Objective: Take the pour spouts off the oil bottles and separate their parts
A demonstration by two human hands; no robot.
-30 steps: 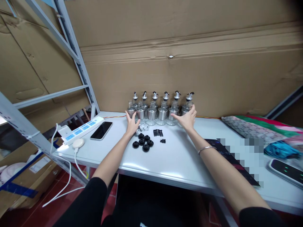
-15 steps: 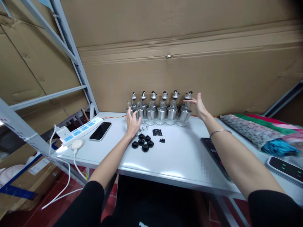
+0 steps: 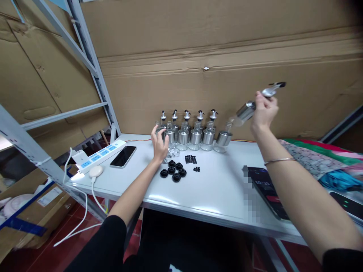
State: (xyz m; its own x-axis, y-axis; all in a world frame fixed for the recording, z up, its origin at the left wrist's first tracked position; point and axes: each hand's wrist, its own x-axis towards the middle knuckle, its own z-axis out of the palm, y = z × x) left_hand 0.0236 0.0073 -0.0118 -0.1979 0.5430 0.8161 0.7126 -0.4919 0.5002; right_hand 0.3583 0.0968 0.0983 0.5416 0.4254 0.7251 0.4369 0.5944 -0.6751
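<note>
My right hand [image 3: 265,110] grips an oil dispenser bottle [image 3: 246,111] by its neck, lifted and tilted with its black-tipped spout up to the right. Its glass base is beside a topless steel-sleeved glass bottle [image 3: 224,139]; whether they touch I cannot tell. My left hand [image 3: 160,143] is open, fingers spread before the leftmost bottles. A front row of topless bottles [image 3: 196,136] stands before a back row with pour spouts [image 3: 200,114]. Near my left wrist lie clear parts [image 3: 173,152], black round stoppers [image 3: 171,170], black strips [image 3: 191,159] and small black caps [image 3: 196,169].
Left on the white table [image 3: 215,192] are a phone [image 3: 123,156], a power strip [image 3: 102,155] and a white charger disc [image 3: 96,172]. Under my right forearm lies a larger phone [image 3: 268,190]. Folded fabric [image 3: 309,158] lies at right; cardboard [image 3: 176,87] stands behind.
My right hand has taken the back row's rightmost spouted bottle and lifted it up and right. My left hand stays almost in place. The view has shifted slightly.
</note>
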